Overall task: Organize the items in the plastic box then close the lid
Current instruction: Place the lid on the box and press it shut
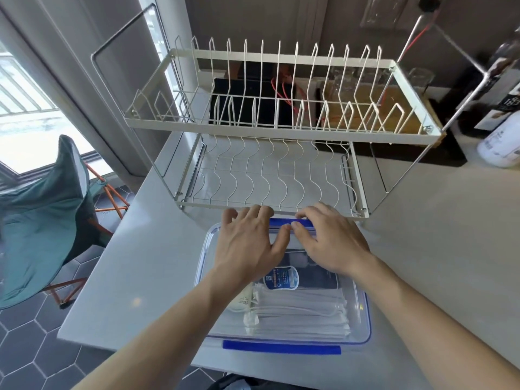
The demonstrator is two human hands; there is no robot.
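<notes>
A clear plastic box (pixel 361 325) with its transparent lid on top sits at the near edge of the white counter. Inside lie a stack of white wrapped items (pixel 298 311) and a dark flat packet with a blue label (pixel 281 278). A blue latch (pixel 281 347) lies flat along the near side. Both hands rest on the far end of the lid. My left hand (pixel 250 243) and my right hand (pixel 329 240) have their fingers curled over the far blue latch (pixel 284 222), thumbs nearly touching on the lid.
A two-tier white wire dish rack (pixel 270 128) stands right behind the box. Bottles (pixel 501 114) and a dark tray stand at the right rear. A teal folding chair (pixel 42 220) sits on the dark tiled floor left of the counter.
</notes>
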